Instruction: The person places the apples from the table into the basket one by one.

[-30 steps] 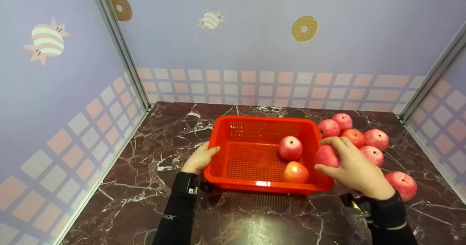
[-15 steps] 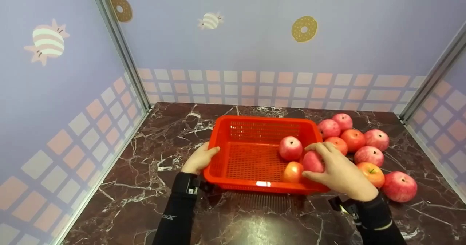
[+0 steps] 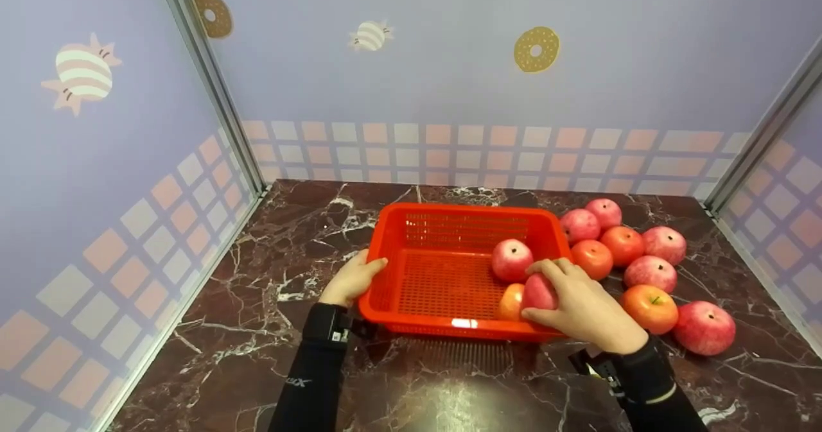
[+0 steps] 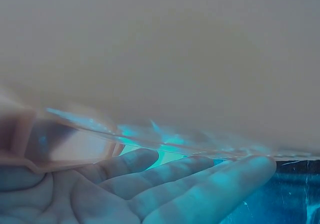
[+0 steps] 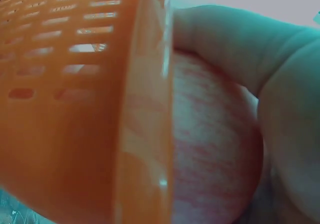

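My right hand (image 3: 581,300) holds a pinkish-red apple (image 3: 540,292) inside the near right corner of the red plastic basket (image 3: 475,211). In the right wrist view that striped apple (image 5: 215,149) shows under the curled hand, partly behind the basket rim (image 5: 145,114). Beside it in the basket sit a yellow-red apple (image 3: 510,302), partly covered, and another red apple (image 3: 512,260). At the basket's left end my left hand (image 3: 352,281) grips the rim, thumb over the top. The left wrist view shows its fingers (image 4: 200,194) stretched out along the outer side.
Several more apples crowd the right of the basket, among them an orange-red one (image 3: 592,259), a yellow-orange one (image 3: 650,309) and a large red one (image 3: 705,328). Patterned panels (image 3: 411,85) stand behind and beside the dark marbled tabletop (image 3: 257,329).
My right hand has carried the apple leftward over the right rim and down into the basket, uncovering apples behind it. My left hand and the basket have stayed put.
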### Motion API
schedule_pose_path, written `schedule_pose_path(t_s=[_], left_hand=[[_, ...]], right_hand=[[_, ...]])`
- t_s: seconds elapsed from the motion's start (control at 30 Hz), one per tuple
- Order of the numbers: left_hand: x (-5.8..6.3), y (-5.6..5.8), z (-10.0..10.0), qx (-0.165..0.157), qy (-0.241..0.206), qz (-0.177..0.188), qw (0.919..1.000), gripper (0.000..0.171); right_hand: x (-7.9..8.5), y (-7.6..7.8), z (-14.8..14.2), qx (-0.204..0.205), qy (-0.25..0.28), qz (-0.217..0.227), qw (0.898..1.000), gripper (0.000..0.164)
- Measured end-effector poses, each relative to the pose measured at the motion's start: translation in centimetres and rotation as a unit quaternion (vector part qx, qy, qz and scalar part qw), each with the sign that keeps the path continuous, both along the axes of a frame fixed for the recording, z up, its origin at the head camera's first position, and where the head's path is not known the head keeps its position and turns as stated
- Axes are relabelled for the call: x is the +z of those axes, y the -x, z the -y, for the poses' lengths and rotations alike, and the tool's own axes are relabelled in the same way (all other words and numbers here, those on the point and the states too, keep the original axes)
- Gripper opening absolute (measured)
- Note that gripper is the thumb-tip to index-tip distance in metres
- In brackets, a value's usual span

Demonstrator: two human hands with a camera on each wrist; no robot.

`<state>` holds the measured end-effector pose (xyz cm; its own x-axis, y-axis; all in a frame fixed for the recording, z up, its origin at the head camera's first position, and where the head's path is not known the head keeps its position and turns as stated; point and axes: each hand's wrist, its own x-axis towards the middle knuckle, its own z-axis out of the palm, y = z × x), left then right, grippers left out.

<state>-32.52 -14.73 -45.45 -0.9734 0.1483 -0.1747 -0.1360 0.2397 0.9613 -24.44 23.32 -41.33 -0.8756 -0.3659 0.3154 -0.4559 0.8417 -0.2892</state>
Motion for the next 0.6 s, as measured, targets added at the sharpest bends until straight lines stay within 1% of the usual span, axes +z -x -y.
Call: schedule_pose_path(t_s=[0.2,0.47,0.6], left_hand=[[-0.2,0.0,-0.1,0.010,-0.003,0.004,0.9999,0.041],[-0.3,0.1,-0.1,0.008,-0.002,-0.002,1.0000,0.042],[-0.3,0.1,-0.1,0.004,0.002,-0.005,1.0000,0.042]], right_hand=[[-0.5,0.0,0.3,-0.017,-0.008,0.008,1.000,0.053],[-1.4,0.3,0.9,-0.036,-0.036,0.007,0.999,0.058],[-1.8,0.3,1.1,-0.044,-0.051,0.021,0.998,0.056]])
